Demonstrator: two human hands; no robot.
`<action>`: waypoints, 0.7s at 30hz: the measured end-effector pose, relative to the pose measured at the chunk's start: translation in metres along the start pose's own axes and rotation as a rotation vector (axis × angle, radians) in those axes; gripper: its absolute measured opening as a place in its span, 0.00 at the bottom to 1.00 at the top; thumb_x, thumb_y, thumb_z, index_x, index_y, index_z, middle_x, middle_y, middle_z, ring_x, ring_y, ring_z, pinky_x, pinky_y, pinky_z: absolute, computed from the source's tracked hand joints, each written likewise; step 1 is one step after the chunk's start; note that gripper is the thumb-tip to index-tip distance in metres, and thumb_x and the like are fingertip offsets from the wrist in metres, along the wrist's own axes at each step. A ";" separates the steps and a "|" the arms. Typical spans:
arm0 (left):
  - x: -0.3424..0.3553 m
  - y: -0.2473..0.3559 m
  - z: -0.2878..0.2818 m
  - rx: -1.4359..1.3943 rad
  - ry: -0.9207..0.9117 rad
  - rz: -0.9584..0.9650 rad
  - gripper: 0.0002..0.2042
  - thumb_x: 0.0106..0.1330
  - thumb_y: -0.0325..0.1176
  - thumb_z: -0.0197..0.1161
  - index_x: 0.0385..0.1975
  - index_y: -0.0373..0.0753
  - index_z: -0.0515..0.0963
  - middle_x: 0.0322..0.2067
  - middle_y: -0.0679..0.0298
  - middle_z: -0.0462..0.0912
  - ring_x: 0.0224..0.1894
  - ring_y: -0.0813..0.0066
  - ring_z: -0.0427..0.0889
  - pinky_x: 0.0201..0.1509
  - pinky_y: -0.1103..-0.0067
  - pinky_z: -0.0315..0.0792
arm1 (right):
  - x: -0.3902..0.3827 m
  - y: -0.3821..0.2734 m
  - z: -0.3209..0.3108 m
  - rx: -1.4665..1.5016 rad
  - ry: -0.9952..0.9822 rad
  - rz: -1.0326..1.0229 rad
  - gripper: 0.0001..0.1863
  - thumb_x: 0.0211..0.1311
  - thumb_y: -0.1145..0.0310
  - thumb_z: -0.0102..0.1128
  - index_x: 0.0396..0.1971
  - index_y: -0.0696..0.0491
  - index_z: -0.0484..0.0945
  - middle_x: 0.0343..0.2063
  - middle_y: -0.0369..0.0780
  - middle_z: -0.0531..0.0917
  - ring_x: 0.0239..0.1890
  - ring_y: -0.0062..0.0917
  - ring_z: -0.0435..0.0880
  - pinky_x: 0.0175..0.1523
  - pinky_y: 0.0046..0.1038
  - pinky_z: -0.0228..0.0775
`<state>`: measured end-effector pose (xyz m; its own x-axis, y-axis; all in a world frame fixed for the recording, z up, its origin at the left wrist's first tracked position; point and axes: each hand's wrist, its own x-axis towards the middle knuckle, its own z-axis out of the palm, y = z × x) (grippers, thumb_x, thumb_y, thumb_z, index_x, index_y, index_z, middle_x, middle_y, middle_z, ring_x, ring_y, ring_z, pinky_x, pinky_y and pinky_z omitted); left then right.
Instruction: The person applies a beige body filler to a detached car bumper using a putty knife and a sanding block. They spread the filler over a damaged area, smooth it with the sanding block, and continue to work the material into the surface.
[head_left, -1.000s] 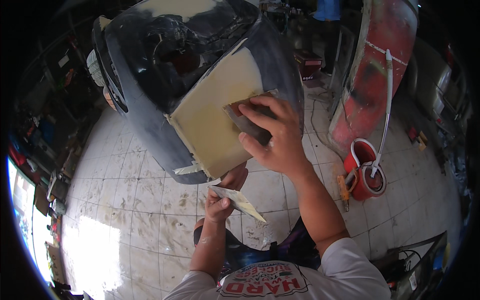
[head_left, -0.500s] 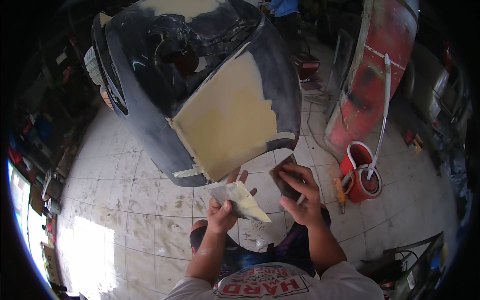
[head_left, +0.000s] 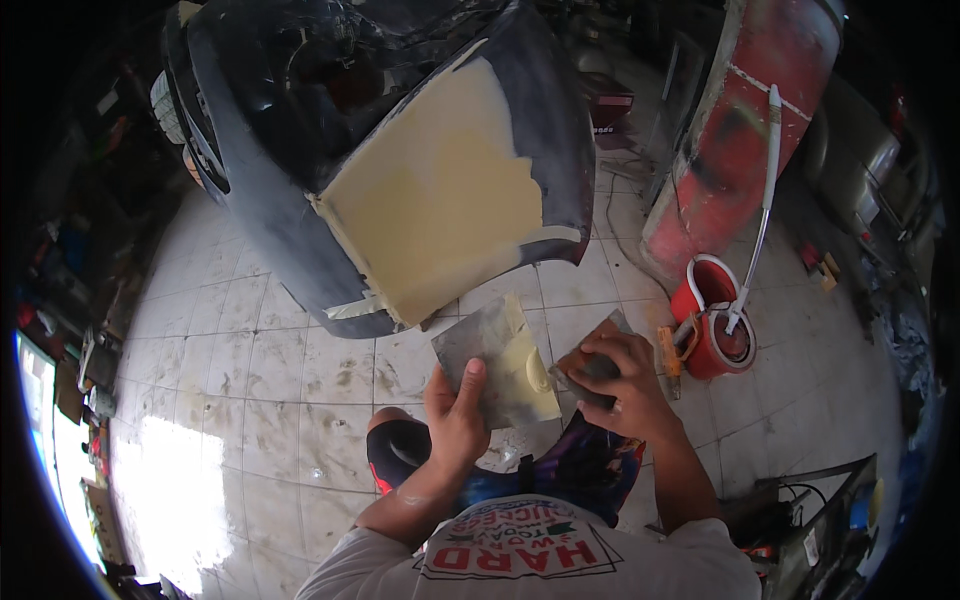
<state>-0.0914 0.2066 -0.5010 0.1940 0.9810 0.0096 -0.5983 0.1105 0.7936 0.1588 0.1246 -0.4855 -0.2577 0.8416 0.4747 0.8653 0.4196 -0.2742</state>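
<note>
My left hand (head_left: 458,415) grips a flat grey plate (head_left: 492,350), its thumb on top. Pale yellow putty (head_left: 532,372) lies along the plate's right side, thickest in a small mound at the edge. Just to the right, my right hand (head_left: 632,390) is closed around a flat putty spreader (head_left: 598,337), brownish and smeared; the fingers hide part of it. A small gap parts spreader and plate. Beyond both hands stands a dark grey car bumper (head_left: 262,215), with a broad patch of yellow filler (head_left: 435,200) over its near right face.
Two joined red buckets (head_left: 722,335) stand at the right, a mop-like handle (head_left: 771,170) rising from one. An orange-handled tool (head_left: 672,362) lies beside them. A red painted panel (head_left: 735,130) leans behind. Cluttered shelves (head_left: 75,250) line the left; tiled floor (head_left: 320,440) lies below.
The plate has turned to show more of its flat face and the putty. My right hand has moved right and slightly down with the spreader. The bumper sits higher and further left in view.
</note>
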 end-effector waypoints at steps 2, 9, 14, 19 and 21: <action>0.003 0.010 -0.001 0.602 -0.130 0.306 0.11 0.81 0.31 0.61 0.56 0.33 0.80 0.35 0.57 0.88 0.34 0.74 0.87 0.37 0.76 0.80 | 0.004 -0.007 -0.010 0.060 0.065 0.074 0.27 0.46 0.61 0.76 0.52 0.48 0.91 0.64 0.40 0.77 0.67 0.43 0.73 0.71 0.50 0.63; -0.004 0.039 -0.011 0.738 -0.328 0.585 0.14 0.77 0.28 0.66 0.58 0.30 0.82 0.34 0.51 0.91 0.34 0.65 0.93 0.39 0.75 0.83 | 0.015 -0.043 0.036 0.288 0.005 0.048 0.27 0.53 0.57 0.70 0.54 0.51 0.89 0.60 0.42 0.81 0.65 0.41 0.77 0.70 0.44 0.65; 0.015 0.042 -0.063 0.377 -0.506 0.468 0.15 0.79 0.31 0.64 0.56 0.24 0.82 0.50 0.51 0.87 0.49 0.62 0.88 0.57 0.68 0.81 | 0.046 -0.015 0.033 1.102 0.210 0.419 0.25 0.62 0.67 0.62 0.59 0.60 0.86 0.59 0.46 0.83 0.65 0.36 0.80 0.72 0.35 0.66; 0.043 0.020 -0.090 0.163 -0.549 0.316 0.29 0.80 0.38 0.63 0.73 0.24 0.68 0.83 0.42 0.46 0.83 0.39 0.53 0.80 0.46 0.57 | 0.142 -0.006 -0.038 0.654 0.352 0.140 0.24 0.64 0.66 0.65 0.59 0.59 0.86 0.58 0.46 0.84 0.64 0.34 0.81 0.70 0.31 0.67; 0.047 0.020 -0.091 0.116 -0.539 0.365 0.34 0.80 0.39 0.63 0.77 0.25 0.61 0.83 0.42 0.49 0.84 0.40 0.49 0.82 0.44 0.52 | 0.186 -0.019 -0.050 0.505 0.409 0.056 0.24 0.63 0.63 0.68 0.58 0.55 0.87 0.57 0.44 0.85 0.61 0.37 0.83 0.68 0.34 0.70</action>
<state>-0.1651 0.2699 -0.5403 0.3744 0.7318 0.5695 -0.6173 -0.2616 0.7419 0.1164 0.2560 -0.3502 0.0530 0.7114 0.7008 0.5383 0.5708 -0.6200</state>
